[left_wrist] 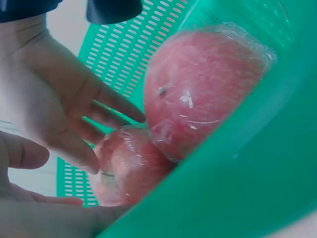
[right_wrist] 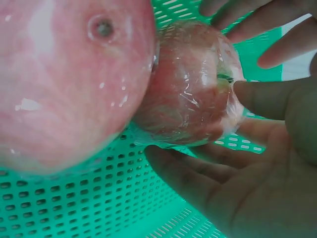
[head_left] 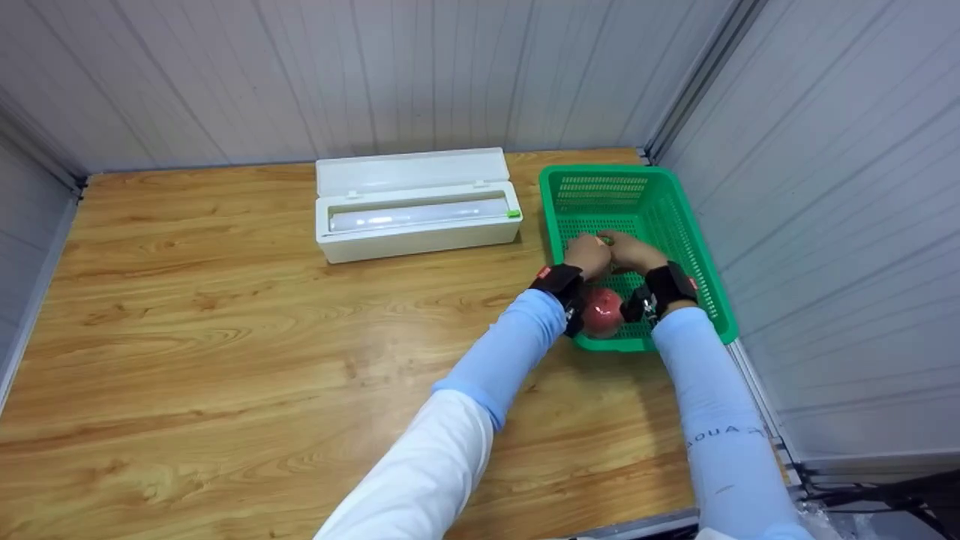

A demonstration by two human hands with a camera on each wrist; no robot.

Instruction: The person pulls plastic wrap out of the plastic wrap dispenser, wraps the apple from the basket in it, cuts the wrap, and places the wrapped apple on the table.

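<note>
Two red apples wrapped in clear film lie against each other in the green basket; the larger apple (head_left: 602,312) is near its front edge, and the smaller apple (right_wrist: 190,84) sits among both hands. My right hand (head_left: 634,251) holds the smaller apple, its thumb (right_wrist: 257,96) by the stem dent and its fingers (right_wrist: 188,173) along the other side. My left hand (head_left: 589,255) is beside that apple, its fingers (right_wrist: 282,25) spread and fairly straight. In the left wrist view, a left fingertip reaches the apple's lower edge, but contact is unclear.
The green basket (head_left: 550,217) stands at the right of the wooden table (head_left: 225,337), near the side wall (head_left: 840,225). Left of it is a white box (head_left: 420,244) with its lid (head_left: 412,174) raised and a roll of clear film (head_left: 420,215) inside.
</note>
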